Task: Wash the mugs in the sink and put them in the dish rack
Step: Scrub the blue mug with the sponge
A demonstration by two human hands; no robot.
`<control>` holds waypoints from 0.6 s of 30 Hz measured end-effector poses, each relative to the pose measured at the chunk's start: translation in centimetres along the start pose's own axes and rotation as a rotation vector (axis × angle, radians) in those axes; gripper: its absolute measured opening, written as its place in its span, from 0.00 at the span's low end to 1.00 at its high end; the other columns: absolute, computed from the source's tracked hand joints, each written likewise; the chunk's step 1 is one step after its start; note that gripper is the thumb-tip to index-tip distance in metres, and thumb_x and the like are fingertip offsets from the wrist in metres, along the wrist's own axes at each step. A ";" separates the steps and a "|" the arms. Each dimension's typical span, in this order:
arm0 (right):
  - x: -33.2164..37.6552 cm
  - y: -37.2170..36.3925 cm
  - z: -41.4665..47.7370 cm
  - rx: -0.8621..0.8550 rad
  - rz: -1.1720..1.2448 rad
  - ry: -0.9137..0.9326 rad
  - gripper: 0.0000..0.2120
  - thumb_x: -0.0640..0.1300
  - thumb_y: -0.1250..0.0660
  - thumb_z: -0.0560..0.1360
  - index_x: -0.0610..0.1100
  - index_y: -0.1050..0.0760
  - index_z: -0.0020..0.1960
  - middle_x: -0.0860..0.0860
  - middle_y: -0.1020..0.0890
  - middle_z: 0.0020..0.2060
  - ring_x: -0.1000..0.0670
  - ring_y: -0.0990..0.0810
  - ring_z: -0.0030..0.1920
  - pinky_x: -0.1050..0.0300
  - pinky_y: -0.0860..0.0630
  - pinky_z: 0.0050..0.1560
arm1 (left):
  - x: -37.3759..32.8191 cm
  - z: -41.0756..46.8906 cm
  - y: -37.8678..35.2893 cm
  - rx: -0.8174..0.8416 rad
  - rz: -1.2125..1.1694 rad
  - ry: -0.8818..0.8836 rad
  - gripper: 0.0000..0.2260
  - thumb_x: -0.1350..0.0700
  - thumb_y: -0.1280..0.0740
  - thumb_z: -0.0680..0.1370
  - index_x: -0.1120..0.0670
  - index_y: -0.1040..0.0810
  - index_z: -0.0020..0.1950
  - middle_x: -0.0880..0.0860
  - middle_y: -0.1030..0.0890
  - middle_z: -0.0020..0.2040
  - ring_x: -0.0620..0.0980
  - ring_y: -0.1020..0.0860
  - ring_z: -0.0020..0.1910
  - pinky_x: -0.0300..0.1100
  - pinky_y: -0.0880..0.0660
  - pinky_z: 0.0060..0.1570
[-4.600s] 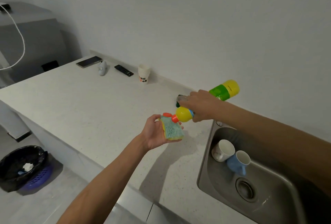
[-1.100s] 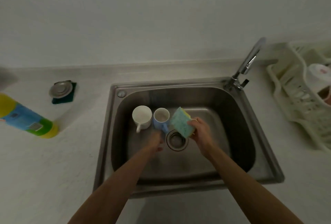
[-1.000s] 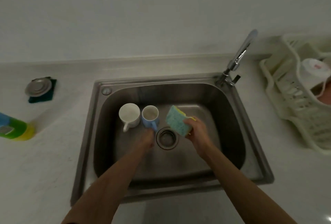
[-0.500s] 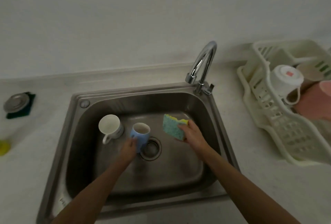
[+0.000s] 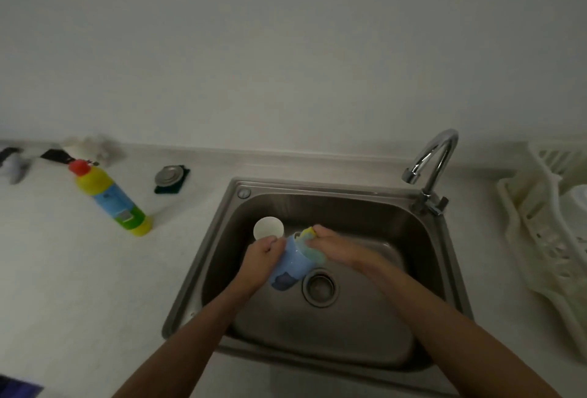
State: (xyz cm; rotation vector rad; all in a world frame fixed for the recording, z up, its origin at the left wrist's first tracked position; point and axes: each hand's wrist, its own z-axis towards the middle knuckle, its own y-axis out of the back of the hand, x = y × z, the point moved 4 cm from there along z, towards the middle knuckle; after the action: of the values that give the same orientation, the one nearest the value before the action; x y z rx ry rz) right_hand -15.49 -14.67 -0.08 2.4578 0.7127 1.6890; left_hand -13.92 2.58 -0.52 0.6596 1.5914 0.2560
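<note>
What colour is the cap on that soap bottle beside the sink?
Red. The head view shows the cap topping the yellow, blue and green bottle.

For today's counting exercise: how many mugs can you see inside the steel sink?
2. A white ceramic mug stands at the sink's back left; a light-blue ceramic mug is held tilted in the left hand near the drain. The dish rack is partly cut off.

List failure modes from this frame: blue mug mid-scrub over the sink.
1. Soapy slip: the left hand alone holds the blue mug, tilted above the sink, while the right hand presses the sponge into it.
2. A dropped mug could strike the white mug just behind it and chip both.
</note>
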 end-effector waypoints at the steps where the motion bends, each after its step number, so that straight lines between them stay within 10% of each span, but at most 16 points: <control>1: 0.3 0.2 0.1 0.037 0.042 -0.024 0.02 0.46 0.38 0.79 0.50 0.27 0.48 0.51 0.23 0.46 0.52 0.25 0.49 0.53 0.27 0.52 | 0.0 0.3 0.5 -0.023 0.020 -0.008 0.18 0.58 0.40 0.82 0.51 0.31 0.31 0.48 0.29 0.28 0.40 0.28 0.29 0.31 0.32 0.33; 7: 0.7 -0.1 0.0 0.141 0.317 -0.184 0.15 0.44 0.37 0.76 0.37 0.24 0.60 0.41 0.21 0.55 0.45 0.23 0.55 0.47 0.27 0.61 | -0.3 1.1 0.7 -0.015 0.041 -0.058 0.19 0.57 0.39 0.80 0.52 0.34 0.28 0.48 0.32 0.26 0.45 0.32 0.27 0.45 0.30 0.37; 18: 1.2 0.3 -1.7 0.012 0.051 -0.211 0.13 0.40 0.40 0.80 0.33 0.25 0.60 0.44 0.21 0.47 0.48 0.22 0.47 0.56 0.26 0.51 | 0.7 2.4 -1.1 0.057 -0.035 -0.066 0.17 0.55 0.38 0.79 0.50 0.33 0.29 0.47 0.30 0.27 0.45 0.31 0.30 0.43 0.32 0.36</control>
State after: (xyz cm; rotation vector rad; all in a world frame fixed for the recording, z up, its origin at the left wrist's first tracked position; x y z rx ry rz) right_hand -16.62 -14.77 1.68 2.6310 0.6419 1.4142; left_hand -11.92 1.54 -2.05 0.6769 1.5503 0.1620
